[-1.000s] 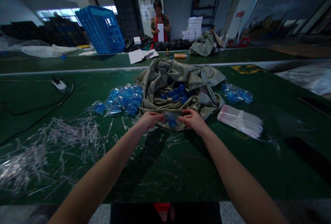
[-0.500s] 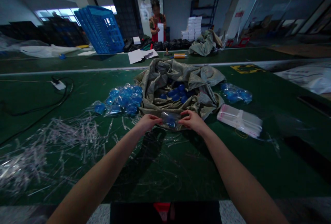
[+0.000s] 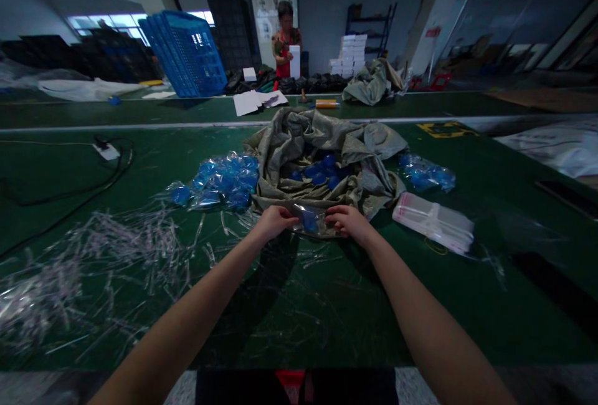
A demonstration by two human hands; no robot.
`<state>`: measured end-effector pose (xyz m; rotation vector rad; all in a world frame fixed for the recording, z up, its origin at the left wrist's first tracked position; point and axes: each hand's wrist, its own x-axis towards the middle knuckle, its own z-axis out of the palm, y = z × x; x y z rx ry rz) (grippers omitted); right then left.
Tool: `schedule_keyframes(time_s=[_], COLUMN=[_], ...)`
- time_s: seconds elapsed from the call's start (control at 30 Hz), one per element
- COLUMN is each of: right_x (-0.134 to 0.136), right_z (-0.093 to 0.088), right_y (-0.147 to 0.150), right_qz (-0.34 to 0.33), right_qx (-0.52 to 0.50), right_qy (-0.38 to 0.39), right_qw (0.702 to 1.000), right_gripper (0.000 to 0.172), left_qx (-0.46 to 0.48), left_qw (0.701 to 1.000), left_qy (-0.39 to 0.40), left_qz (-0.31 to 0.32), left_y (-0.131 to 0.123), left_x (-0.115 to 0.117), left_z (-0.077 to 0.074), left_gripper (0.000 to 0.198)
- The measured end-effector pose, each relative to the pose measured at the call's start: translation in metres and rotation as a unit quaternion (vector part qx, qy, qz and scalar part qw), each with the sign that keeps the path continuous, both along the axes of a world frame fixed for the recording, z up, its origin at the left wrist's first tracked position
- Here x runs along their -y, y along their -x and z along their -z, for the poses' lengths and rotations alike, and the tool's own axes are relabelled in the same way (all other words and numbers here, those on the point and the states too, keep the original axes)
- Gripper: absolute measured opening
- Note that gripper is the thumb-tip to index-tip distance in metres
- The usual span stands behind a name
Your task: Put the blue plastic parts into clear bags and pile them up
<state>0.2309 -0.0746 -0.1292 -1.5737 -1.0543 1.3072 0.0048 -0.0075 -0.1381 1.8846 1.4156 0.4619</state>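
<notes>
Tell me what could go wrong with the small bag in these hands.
1. The left hand and right hand pinch the clear bag only at its ends. The blue piece inside might slip out if the mouth is open, which the picture does not settle.
2. Loose plastic strips litter the green table close to the hands and could cling to the bag.

My green table [image 3: 327, 305] fills the lower frame. At its centre lies a crumpled grey sack [image 3: 364, 143]. Left of it sits a heap of bagged blue pieces [image 3: 227, 177], right of it a smaller heap [image 3: 426, 174], and just below that a stack of clear bags [image 3: 434, 221]. Plastic strips [image 3: 107, 255] litter the lower left. A black cable [image 3: 70, 193] and a power strip [image 3: 106, 151] lie at the left edge.
</notes>
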Motion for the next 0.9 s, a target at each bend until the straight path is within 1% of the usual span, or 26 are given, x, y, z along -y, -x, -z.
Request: schedule_keyframes(time_s=[0.07, 0.17, 0.27, 0.37, 0.5, 0.57, 0.63, 0.7, 0.77, 0.83, 0.9], right_x=[0.001, 0.002, 0.002, 0.003, 0.006, 0.008, 0.010, 0.010, 0.009, 0.006, 0.002], right_z=[-0.001, 0.004, 0.009, 0.008, -0.001, -0.006, -0.010, -0.013, -0.014, -0.013, -0.009], right_y=[0.000, 0.004, 0.009, 0.012, 0.013, 0.015, 0.017, 0.019, 0.019, 0.017, 0.014], right_qz=[-0.014, -0.055, -0.061, -0.051, -0.055, -0.051, -0.050, -0.042, -0.013, 0.021, 0.041], right_qx=[-0.014, 0.026, 0.047, 0.019, -0.052, -0.081, -0.093, -0.091, -0.089, -0.084, -0.070], right_qy=[0.006, -0.021, -0.056, -0.081, -0.109, -0.123, -0.130, -0.130, -0.125, -0.128, -0.141], right_qw=[1.000, 0.998, 0.995, 0.995, 0.991, 0.988, 0.986, 0.986, 0.988, 0.988, 0.987], right_gripper=[0.028, 0.032, 0.025, 0.027, 0.033, 0.034, 0.034, 0.034, 0.034, 0.033, 0.030], left_qx=[0.005, 0.017, 0.070, 0.151, 0.246, 0.285, 0.306, 0.325, 0.350, 0.373, 0.385], left_qw=[1.000, 1.000, 0.996, 0.983, 0.957, 0.942, 0.934, 0.925, 0.914, 0.905, 0.895], left_qy=[-0.003, 0.014, 0.058, 0.098, 0.146, 0.163, 0.175, 0.193, 0.201, 0.173, 0.103], left_qz=[-0.002, 0.014, 0.022, 0.033, 0.055, 0.067, 0.063, 0.032, -0.027, -0.109, -0.202], left_y=[0.001, 0.000, -0.002, 0.000, 0.005, 0.006, 0.008, 0.013, 0.024, 0.038, 0.052], left_x=[0.001, 0.002, 0.005, 0.009, 0.014, 0.019, 0.022, 0.021, 0.010, -0.012, -0.042], left_z=[-0.001, -0.003, -0.007, -0.015, -0.030, -0.037, -0.043, -0.047, -0.053, -0.061, -0.072], left_gripper=[0.033, 0.032, 0.030, 0.031, 0.037, 0.038, 0.037, 0.036, 0.035, 0.030, 0.021])
